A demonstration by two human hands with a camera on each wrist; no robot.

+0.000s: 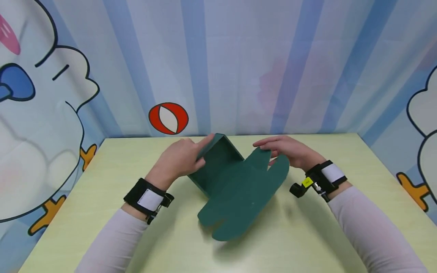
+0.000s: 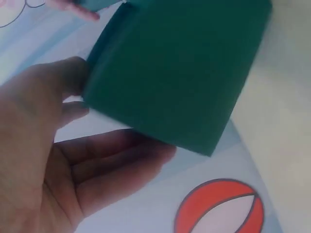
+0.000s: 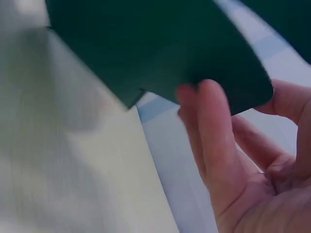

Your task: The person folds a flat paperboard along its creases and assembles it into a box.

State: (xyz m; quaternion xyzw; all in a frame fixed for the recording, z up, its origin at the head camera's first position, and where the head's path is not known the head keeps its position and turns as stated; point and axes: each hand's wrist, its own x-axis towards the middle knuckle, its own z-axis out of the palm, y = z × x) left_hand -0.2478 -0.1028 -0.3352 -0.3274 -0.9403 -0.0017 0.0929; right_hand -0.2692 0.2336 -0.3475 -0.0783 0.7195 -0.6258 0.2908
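Note:
A dark green cardboard box [image 1: 235,197], partly folded with a raised wall and rounded flaps spread out, is tilted over the table between both hands. My left hand [image 1: 179,161] holds its far left edge, the index finger along the raised wall. In the left wrist view the thumb and fingers of the left hand [image 2: 53,150] are at one corner of a flat green panel [image 2: 180,73]. At the right, my right hand [image 1: 288,149] grips a rounded flap. In the right wrist view, fingertips [image 3: 211,97] lie against that flap's face, with the thumb at its rounded corner.
The pale yellow table [image 1: 85,212] runs back to a striped blue curtain [image 1: 239,68] with cartoon prints, including a red and white ball [image 1: 168,118]. Black straps with small cameras sit on both wrists, the right one's camera [image 1: 298,190] jutting toward the box.

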